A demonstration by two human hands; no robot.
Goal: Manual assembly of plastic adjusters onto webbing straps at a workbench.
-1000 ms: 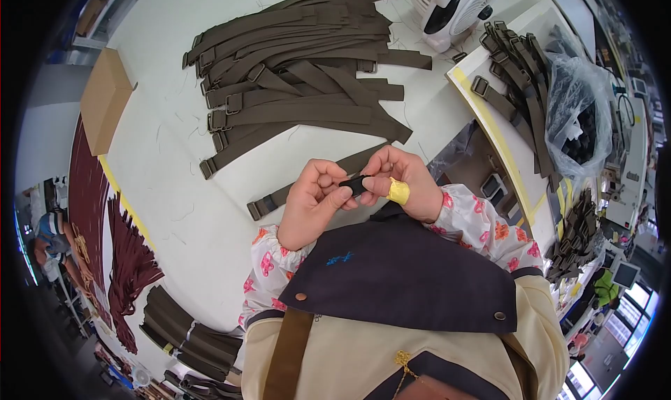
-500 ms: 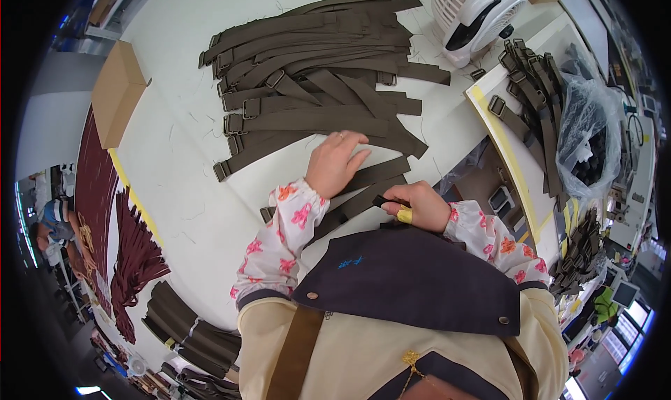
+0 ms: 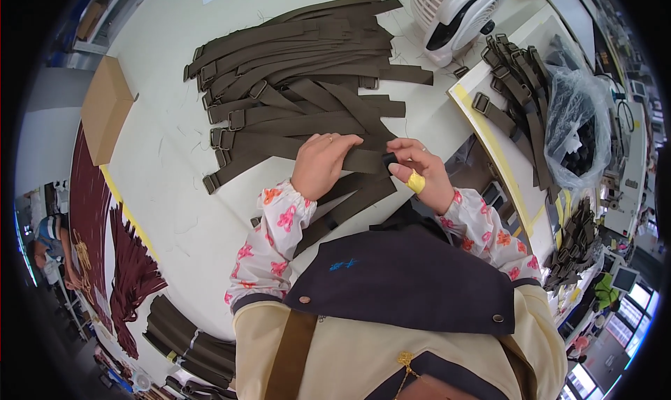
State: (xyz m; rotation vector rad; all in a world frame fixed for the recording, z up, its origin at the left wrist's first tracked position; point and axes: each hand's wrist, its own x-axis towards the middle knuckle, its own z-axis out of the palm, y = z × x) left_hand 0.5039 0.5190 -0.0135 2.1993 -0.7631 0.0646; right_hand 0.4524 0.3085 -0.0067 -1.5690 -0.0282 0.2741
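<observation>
On the white table [image 3: 168, 190], the left hand [image 3: 323, 164] lay flat on an olive strap [image 3: 293, 148]; just right, the right hand [image 3: 419, 171] pinched a black buckle [image 3: 388, 161] at the strap's end.

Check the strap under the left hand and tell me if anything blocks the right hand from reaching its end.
Nothing visible does. The left hand lies flat on the brown strap, and the right hand is already at the strap's end, pinching a small black piece there between its fingers. No other thing lies between them.
</observation>
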